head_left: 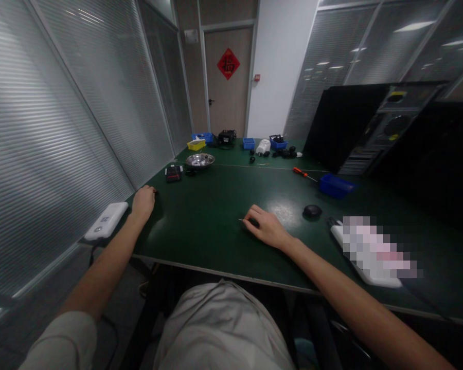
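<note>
"So, what is the right hand (269, 228) up to, just right of centre in the frame?"

"It's low over the green tabletop (204, 231), thumb and forefinger pinched together on a thin pale piece (241, 220). Only the tip pokes out towards the left; the fingers cover the rest, so I can't say what it is."

"And the left hand (143, 202)?"

"Left of centre, by the table's side edge, fingers curled downward. A small dark object (155, 191) shows at the fingertips. Whether it's gripped or merely touched, I can't tell from here."

"What's around that one?"

"A white device (107, 221) lies on the table's corner, lower left, near the forearm. Higher up there's a flat dark case (174, 173) with red on it, and just beyond, a shiny metal bowl (191, 163) with small bits inside."

"My eye goes to the right side."

"There, a black mouse-shaped thing (312, 211) sits beside the right hand, a little apart. Above it, an orange-handled screwdriver (299, 171) points its shaft at a blue tray (336, 186). Lower right, there's another white device (349, 246), partly blurred out."

"And the far end, top middle?"

"A yellow bin (196, 146) on the left, a white block (263, 147) further right, and behind everything a wooden door (231, 108) with a red diamond sign (228, 64)."
</note>
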`<state>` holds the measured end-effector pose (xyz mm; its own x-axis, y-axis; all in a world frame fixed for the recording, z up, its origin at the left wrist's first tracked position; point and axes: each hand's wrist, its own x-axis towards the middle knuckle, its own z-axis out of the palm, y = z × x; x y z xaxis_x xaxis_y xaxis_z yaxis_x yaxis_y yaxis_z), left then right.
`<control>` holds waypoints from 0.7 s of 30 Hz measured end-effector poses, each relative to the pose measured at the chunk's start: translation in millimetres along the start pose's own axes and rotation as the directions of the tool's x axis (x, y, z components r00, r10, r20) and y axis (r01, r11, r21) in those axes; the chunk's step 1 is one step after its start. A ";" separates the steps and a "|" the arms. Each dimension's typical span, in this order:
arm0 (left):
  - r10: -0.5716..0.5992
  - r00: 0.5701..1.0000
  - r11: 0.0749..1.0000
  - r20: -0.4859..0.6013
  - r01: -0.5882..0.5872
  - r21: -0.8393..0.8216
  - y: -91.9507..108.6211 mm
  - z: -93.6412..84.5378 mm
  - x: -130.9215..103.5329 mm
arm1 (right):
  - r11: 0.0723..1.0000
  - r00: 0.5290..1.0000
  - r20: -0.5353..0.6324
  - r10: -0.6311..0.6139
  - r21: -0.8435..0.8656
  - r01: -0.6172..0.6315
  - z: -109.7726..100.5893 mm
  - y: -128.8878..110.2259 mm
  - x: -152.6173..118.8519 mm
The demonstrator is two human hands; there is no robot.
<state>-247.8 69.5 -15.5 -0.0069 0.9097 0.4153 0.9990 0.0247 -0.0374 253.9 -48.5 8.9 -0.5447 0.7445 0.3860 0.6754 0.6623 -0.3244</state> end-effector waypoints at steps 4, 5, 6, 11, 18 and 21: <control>-0.048 0.998 0.998 0.027 0.047 0.044 5.9 -7.8 -0.9 | 1.000 1.000 0.001 0.001 0.000 -0.001 -0.3 0.4 -0.2; -0.056 0.998 0.997 0.031 0.054 0.060 7.6 -10.1 -1.3 | 1.000 1.000 0.002 0.000 0.001 0.000 -0.4 0.4 -0.2; -0.060 0.998 0.996 0.032 0.057 0.072 9.1 -12.2 -1.6 | 1.000 1.000 0.002 0.000 0.002 0.000 -0.5 0.3 -0.3; -0.092 0.995 0.996 0.030 0.092 0.017 11.7 -18.9 -2.0 | 1.000 1.000 0.002 -0.003 0.005 0.003 0.3 -0.1 -0.9; -0.187 0.980 0.971 0.065 0.195 -0.137 2.6 -14.2 -0.5 | 1.000 1.000 0.000 -0.005 -0.003 0.005 3.5 0.0 -2.8; -0.167 0.984 0.968 0.064 0.176 -0.178 9.8 -18.0 2.2 | 1.000 1.000 0.003 -0.001 -0.023 0.001 4.0 0.2 -2.8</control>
<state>-237.2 64.3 1.5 -0.1761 0.9176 0.3564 0.9740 0.1100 0.1982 253.6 -50.1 4.4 -0.5472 0.7438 0.3837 0.6859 0.6613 -0.3037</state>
